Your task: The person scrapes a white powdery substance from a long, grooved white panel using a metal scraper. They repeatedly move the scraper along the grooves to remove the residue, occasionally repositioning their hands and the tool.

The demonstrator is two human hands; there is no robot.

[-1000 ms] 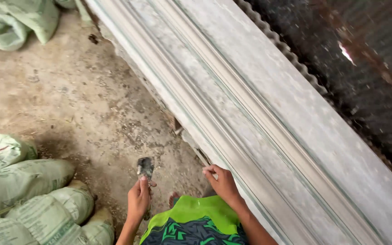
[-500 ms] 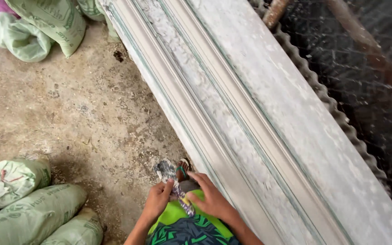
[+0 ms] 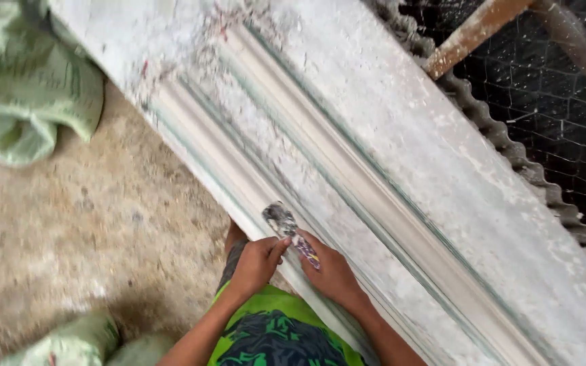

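On the moulding (image 3: 374, 196), right hand (image 3: 330, 271) and left hand (image 3: 256, 261) grip a scraper (image 3: 285, 225)

The long moulded slab (image 3: 374, 176) looks like plaster or cement, matt and chalky white, with smooth raised ridges and rougher, powdery flat parts; thin greenish lines run in its grooves. The scraper (image 3: 286, 227) has a flat metal blade, dull and crusted with grey-white plaster, and a handle that seems glossy with coloured pattern. The ground (image 3: 69, 237) is bare concrete, rough, dusty and stained brown. The sack (image 3: 28, 88) is woven plastic cloth, pale green, slightly shiny and wrinkled. The corrugated sheet (image 3: 510, 149) beside the slab is grey and matt. The wire mesh (image 3: 564, 115) is thin metal with white splashes. The pole (image 3: 473, 34) looks like rough brown wood.
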